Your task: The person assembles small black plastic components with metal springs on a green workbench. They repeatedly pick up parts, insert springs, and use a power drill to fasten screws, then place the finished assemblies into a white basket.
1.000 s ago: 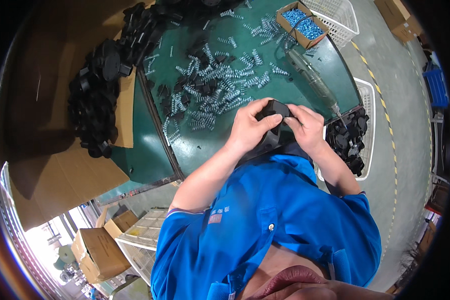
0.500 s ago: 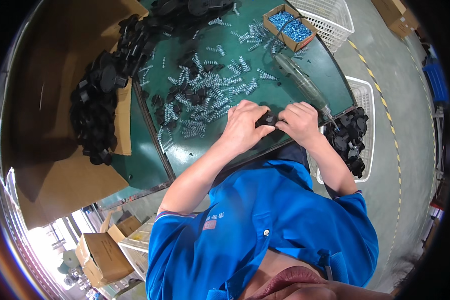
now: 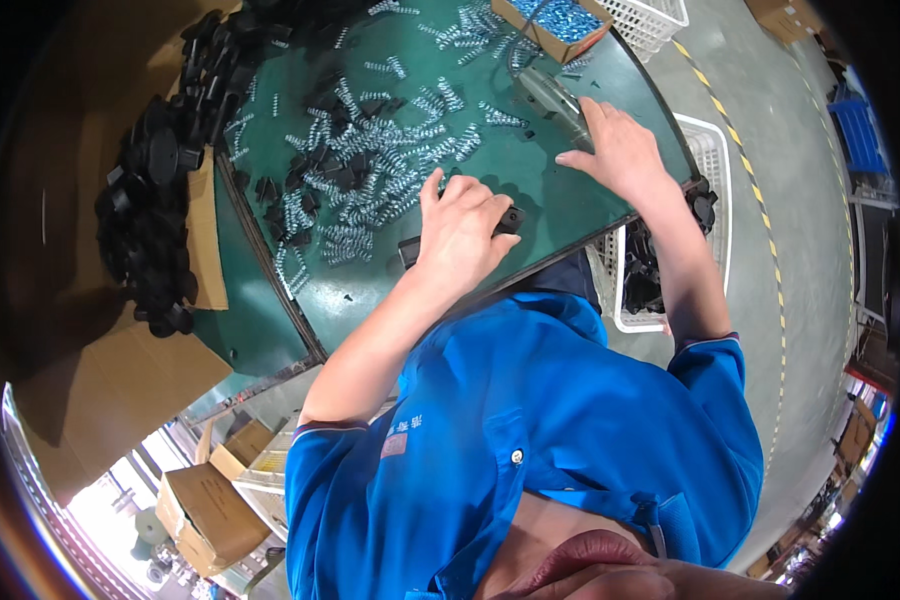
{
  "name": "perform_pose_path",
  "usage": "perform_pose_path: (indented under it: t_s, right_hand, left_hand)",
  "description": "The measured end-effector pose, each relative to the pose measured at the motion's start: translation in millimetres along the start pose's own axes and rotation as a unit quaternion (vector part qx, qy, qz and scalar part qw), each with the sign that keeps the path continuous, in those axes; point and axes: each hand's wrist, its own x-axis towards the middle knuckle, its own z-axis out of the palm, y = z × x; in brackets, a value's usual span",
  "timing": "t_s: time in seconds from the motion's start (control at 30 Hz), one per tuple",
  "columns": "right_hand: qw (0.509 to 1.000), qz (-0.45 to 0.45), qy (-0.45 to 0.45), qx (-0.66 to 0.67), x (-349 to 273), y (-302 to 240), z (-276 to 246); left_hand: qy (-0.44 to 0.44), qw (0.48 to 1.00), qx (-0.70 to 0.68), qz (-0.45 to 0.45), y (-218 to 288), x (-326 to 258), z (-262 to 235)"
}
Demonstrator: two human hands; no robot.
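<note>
My left hand [image 3: 460, 228] is closed over a black plastic part [image 3: 511, 219] at the table's near edge. One end of the part shows beside the thumb and fingertips; the palm hides its middle. My right hand [image 3: 618, 150] is open, thumb spread from the fingers, at the lower end of a cylindrical electric screwdriver [image 3: 548, 98]. Its fingers overlap the tool's body, and the tip is hidden behind the hand. Many loose metal coil springs [image 3: 390, 150] lie beyond my left hand, mixed with small black plastic pieces [image 3: 340, 168].
A small cardboard box [image 3: 567, 45] of bluish screws stands at the far right of the green table [image 3: 560, 205]. Black parts [image 3: 150, 215] heap in a large carton [image 3: 65, 370] at left. A white basket [image 3: 717, 270] with black parts sits right, below table height.
My right hand has let go of the black part and moved away to the screwdriver. My left hand still holds the part, now lower toward the tabletop. The view has shifted somewhat.
</note>
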Motion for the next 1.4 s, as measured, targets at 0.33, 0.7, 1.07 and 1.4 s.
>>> perform_pose_path:
  t_s: [0.33,0.7,1.07,1.4]
  right_hand:
    - [0.902,0.058,0.034,0.426,-10.8,-19.1,-52.7]
    - [0.642,-0.113,0.205,0.730,-27.7,-84.3,-31.8]
    - [0.636,-0.119,0.224,0.729,-26.4,-88.5,-22.6]
    - [0.791,-0.182,0.142,0.567,-25.6,-77.5,-18.0]
  left_hand:
    - [0.016,1.000,0.018,0.018,-4.9,-1.8,4.4]
    - [0.017,0.999,0.022,0.023,-5.6,0.6,7.0]
    - [0.013,1.000,0.015,0.020,-6.3,0.4,5.8]
    - [0.008,1.000,0.023,0.019,-7.3,-0.7,6.5]
